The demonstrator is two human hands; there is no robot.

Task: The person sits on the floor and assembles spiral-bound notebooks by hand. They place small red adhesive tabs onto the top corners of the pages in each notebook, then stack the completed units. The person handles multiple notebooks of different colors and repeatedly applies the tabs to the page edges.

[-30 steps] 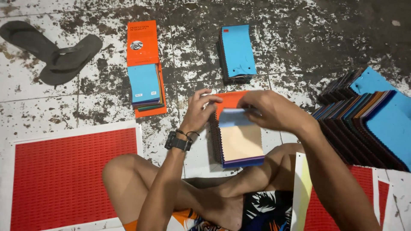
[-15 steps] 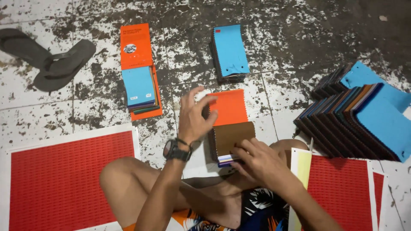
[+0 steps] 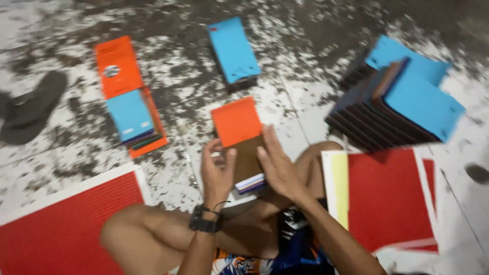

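Both hands press in on a small stack of notebooks (image 3: 248, 168) lying on the floor between the person's knees: the left hand (image 3: 216, 173), a dark watch (image 3: 204, 224) on its wrist, curls loosely against the stack's left edge, and the right hand (image 3: 279, 170) lies flat and open against its right edge. An orange cover (image 3: 235, 121) sticks out beyond the stack's brown top. A blue-topped pile (image 3: 131, 118) lies to the left, another blue notebook (image 3: 233, 49) lies beyond, and a fanned row of notebooks (image 3: 397, 104) lies at right, near red sheets (image 3: 389, 196).
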